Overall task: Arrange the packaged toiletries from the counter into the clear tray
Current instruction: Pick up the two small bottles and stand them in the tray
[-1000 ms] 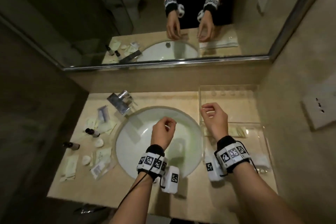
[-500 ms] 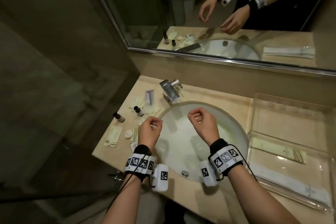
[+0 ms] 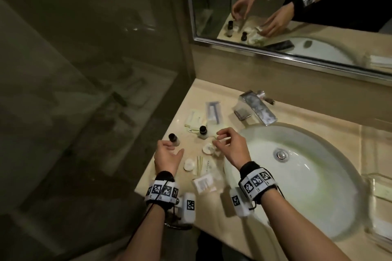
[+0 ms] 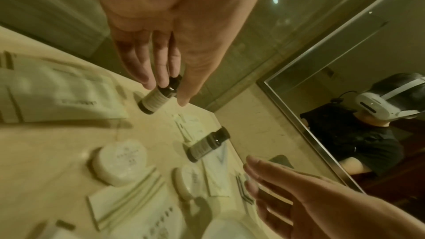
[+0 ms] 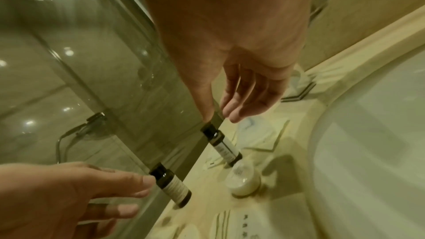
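Observation:
Two small dark-capped bottles stand on the beige counter left of the basin among flat sachets and round white soap packs [image 3: 208,148]. My left hand [image 3: 172,148] reaches the left bottle [image 3: 174,140] with straight fingers. Its cap [image 4: 172,82] lies between fingers and thumb, and no closed grip shows. My right hand [image 3: 218,140] hovers over the soap packs beside the second bottle [image 3: 203,132], fingers relaxed and holding nothing. The right wrist view shows that hand [image 5: 218,115] just above the second bottle [image 5: 222,145]. The clear tray [image 3: 379,188] sits at the far right with long packets inside.
A chrome faucet [image 3: 256,110] stands behind the white basin [image 3: 307,176]. A razor pack [image 3: 214,112] and cream sachets [image 3: 194,119] lie at the back left. A glass shower wall borders the counter's left edge, with a mirror above. A barcode packet [image 3: 203,183] lies near the front edge.
Both hands have moved left from above the basin to above the toiletries, and their curled fingers have loosened. The view has swung left, leaving the tray at the right edge.

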The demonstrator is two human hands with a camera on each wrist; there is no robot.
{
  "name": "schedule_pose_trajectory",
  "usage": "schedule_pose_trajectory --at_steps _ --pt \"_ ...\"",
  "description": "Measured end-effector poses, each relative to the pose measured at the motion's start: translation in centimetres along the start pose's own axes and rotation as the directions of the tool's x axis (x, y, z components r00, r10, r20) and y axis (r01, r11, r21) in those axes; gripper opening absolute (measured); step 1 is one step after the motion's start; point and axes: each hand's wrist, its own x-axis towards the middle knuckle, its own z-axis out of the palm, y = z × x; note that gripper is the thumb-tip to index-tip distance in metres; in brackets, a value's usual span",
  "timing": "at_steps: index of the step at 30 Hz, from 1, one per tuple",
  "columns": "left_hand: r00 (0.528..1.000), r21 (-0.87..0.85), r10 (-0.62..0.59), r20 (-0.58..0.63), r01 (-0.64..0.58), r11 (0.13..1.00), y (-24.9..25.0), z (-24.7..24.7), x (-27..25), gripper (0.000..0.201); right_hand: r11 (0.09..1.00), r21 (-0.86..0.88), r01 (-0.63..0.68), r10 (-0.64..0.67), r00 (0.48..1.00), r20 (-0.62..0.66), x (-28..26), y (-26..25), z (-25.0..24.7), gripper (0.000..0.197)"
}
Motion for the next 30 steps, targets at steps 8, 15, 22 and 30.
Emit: schedule_pose_trajectory --at_steps 8,15,22,30 --pt "0.993 0.027 0.102 0.063 -0.104 0.994 -2.5 1.0 5.3 0.048 0.985 -0.162 -0.066 0.068 0.998 0.003 4.0 0.1 5.2 0.043" --pt "0.993 -0.001 0.115 0.040 -0.115 0.993 -2.5 1.1 6.3 0.025 0.996 -0.014 -0.084 0.084 0.996 -0.012 4.5 -0.1 6.3 0.027" --pt "0.943 -0.348 0.250 0.219 -0.164 0.923 5.0 0.5 4.6 0.023 0.956 0.292 0.010 -0.043 0.993 0.108 3.0 -4.4 0.7 0.032" --pt "0.809 -0.601 0.390 0.440 -0.057 0.797 13.9 4.8 -2.3 0.028 0.671 0.738 -0.073 -0.090 0.980 0.179 -0.5 -5.2 -10.4 0.036"
